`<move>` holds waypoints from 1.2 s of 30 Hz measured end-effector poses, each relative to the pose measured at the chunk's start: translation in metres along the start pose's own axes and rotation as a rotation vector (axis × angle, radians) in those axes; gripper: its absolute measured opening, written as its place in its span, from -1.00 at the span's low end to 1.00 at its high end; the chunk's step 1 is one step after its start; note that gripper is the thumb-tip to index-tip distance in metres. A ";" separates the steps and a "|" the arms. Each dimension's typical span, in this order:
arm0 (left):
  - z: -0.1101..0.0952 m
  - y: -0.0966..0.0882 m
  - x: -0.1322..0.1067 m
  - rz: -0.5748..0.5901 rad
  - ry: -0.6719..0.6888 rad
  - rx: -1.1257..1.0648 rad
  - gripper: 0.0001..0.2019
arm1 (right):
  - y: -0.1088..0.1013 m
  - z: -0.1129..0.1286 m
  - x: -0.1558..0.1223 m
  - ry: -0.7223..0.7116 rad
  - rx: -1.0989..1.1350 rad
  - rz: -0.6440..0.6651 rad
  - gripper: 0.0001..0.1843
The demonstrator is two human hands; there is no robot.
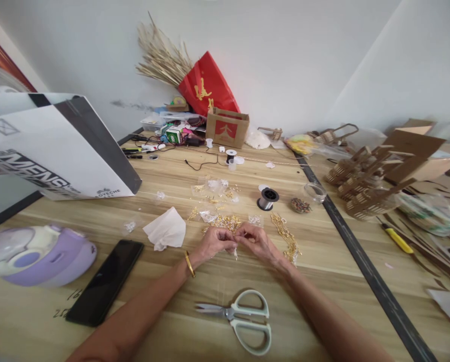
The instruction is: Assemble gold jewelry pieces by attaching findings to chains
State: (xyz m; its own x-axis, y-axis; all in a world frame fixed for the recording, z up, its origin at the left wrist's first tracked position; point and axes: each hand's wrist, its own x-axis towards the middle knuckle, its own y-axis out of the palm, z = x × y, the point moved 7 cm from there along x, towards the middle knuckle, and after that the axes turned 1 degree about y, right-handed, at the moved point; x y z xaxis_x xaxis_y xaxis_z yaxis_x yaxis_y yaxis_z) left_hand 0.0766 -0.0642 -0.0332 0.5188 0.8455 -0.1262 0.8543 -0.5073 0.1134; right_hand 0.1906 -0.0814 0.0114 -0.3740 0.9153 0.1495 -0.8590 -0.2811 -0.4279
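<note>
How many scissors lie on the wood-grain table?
1: metal scissors with pale looped handles, nearer the wearer than the bare left hand and right hand. Far clutter may hide others.

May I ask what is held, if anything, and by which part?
Apparently a small silvery dangling piece, upper end pinched between left hand and right hand.

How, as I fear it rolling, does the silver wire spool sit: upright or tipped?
Upright: the spool stands with one round end facing up.
</note>
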 end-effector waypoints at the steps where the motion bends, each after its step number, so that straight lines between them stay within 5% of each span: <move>1: 0.000 0.000 0.000 -0.005 -0.004 -0.005 -0.76 | 0.000 0.001 0.000 -0.005 -0.008 -0.004 -0.76; 13: -0.005 -0.010 0.000 -0.095 0.012 -0.240 -0.76 | -0.016 0.010 -0.004 -0.036 -0.011 -0.244 -0.81; 20: -0.007 -0.005 -0.001 -0.056 0.009 -0.286 -0.77 | -0.001 0.000 0.000 -0.007 -0.045 -0.088 -0.77; 28: -0.004 -0.004 0.000 -0.007 0.032 -0.210 -0.75 | 0.015 -0.022 0.000 0.232 0.301 0.042 -0.66; 36: -0.010 0.000 -0.003 0.031 0.043 -0.177 -0.76 | 0.020 -0.020 0.000 0.279 0.397 0.133 -0.65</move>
State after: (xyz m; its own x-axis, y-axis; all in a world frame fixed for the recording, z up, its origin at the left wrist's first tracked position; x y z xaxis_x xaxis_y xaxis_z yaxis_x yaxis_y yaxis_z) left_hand 0.0747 -0.0654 -0.0229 0.5396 0.8383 -0.0782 0.8171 -0.4990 0.2886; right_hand 0.1804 -0.0811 -0.0155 -0.4279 0.8912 -0.1502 -0.8974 -0.4388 -0.0467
